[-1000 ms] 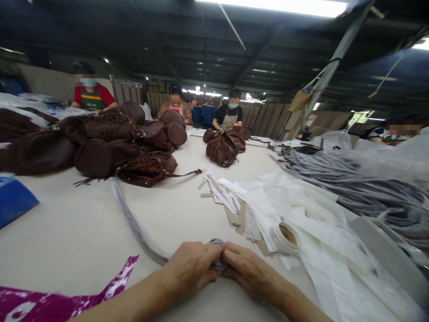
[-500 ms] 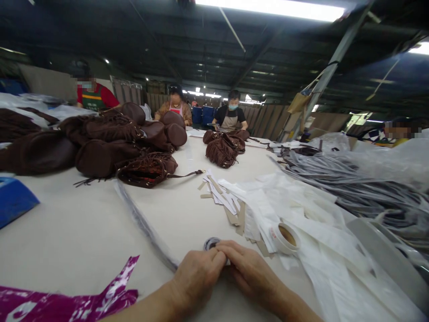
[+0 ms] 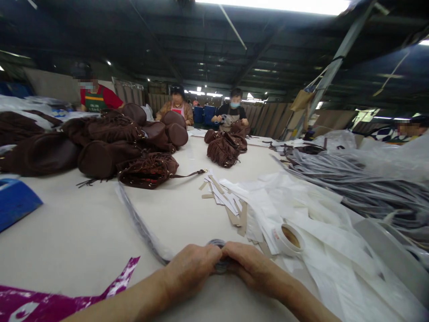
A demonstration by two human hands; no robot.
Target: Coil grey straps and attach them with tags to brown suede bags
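We look from 1 head cam, fwd & down over the tabletop (image 3: pixel 83 232); our L hand (image 3: pixel 192 270) & R hand (image 3: pixel 252 267) sit v. close, btm ctr; co-workers (image 3: pixel 98 98) farther off, roof (image 3: pixel 187 49) up top.

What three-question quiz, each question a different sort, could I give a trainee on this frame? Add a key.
1. True or false: the small round coil of grey strip sits between the person's left grip and right grip.

2. Which of these lies nearest the right grip?
A. The purple-and-white plastic film
B. The white round roll of tape
C. The blue angular box

3. Fill in: the tangled heap of long grey strips lies toward the person's ____ side of the flat, pale table.

Key: 1 true; 2 B; 3 right.
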